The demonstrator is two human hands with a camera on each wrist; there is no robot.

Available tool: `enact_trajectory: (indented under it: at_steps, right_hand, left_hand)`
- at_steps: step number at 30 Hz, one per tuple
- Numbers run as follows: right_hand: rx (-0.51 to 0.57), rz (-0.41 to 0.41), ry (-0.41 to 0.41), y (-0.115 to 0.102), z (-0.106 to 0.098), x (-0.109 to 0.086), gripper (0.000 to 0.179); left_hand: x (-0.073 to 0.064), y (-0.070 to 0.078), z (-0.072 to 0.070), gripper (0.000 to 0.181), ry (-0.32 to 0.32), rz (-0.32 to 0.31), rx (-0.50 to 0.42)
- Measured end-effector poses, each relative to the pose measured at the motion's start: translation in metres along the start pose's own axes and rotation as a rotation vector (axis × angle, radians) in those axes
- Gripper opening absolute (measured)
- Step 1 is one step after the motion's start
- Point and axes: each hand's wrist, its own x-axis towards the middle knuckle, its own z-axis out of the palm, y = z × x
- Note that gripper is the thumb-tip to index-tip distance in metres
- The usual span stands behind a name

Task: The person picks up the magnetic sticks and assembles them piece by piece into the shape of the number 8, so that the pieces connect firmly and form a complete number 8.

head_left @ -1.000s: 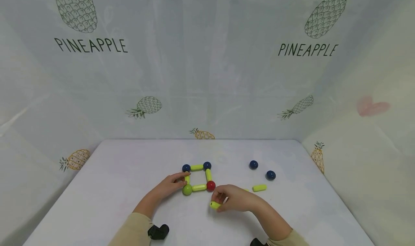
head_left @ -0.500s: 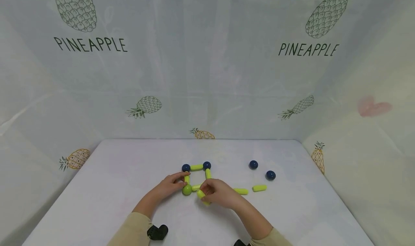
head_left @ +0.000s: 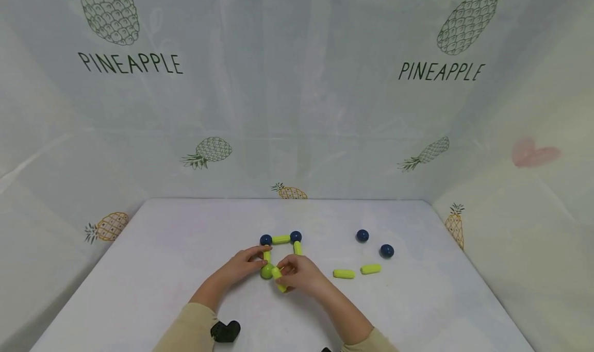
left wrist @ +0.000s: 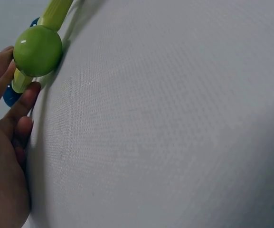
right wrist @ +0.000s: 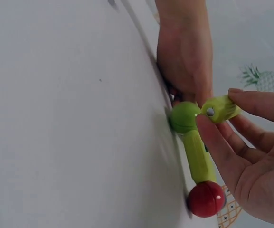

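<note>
A square of yellow-green magnetic rods joined by balls lies on the table. Its back corners are blue balls (head_left: 265, 240) (head_left: 295, 236), its front left a green ball (head_left: 266, 271). The red ball (right wrist: 206, 199) at the front right, hidden in the head view, shows in the right wrist view. My left hand (head_left: 238, 266) pinches the square's left rod (head_left: 267, 255) beside the green ball. Between thumb and fingers, my right hand (head_left: 306, 275) holds a loose magnetic rod (right wrist: 224, 108), tilted, one end close to the green ball; whether they touch, I cannot tell.
Two loose rods (head_left: 344, 273) (head_left: 370, 269) lie to the right of the square. Beyond them sit two blue balls (head_left: 362, 235) (head_left: 386, 251). A pineapple-print cloth (head_left: 297, 110) rises behind the white table (head_left: 185, 238).
My right hand has moved left across the square's front with the rod, from beside the red ball to the green ball, tilting the rod. The left hand has stayed in place.
</note>
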Motion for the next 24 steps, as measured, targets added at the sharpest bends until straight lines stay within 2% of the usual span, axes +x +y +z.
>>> enact_trajectory:
  at_steps: [7, 13, 18, 24]
  right_hand:
    - [0.044, 0.031, 0.025, 0.006, 0.01, 0.001, 0.025]
    - [0.112, 0.068, 0.04, 0.006, 0.017, 0.001, 0.027]
    - [0.103, 0.112, 0.059, 0.007, 0.022, 0.001, 0.028]
    - [0.098, 0.125, 0.085, 0.009, 0.028, 0.002, 0.029]
  left_hand:
    - [0.0, 0.002, 0.0, 0.041, 0.007, 0.01, 0.002]
    - [-0.002, 0.006, -0.001, 0.04, 0.022, -0.014, 0.003]
    - [-0.004, 0.009, -0.001, 0.039, 0.029, -0.035, -0.001]
    - [-0.006, 0.011, 0.0, 0.039, 0.032, -0.048, -0.002]
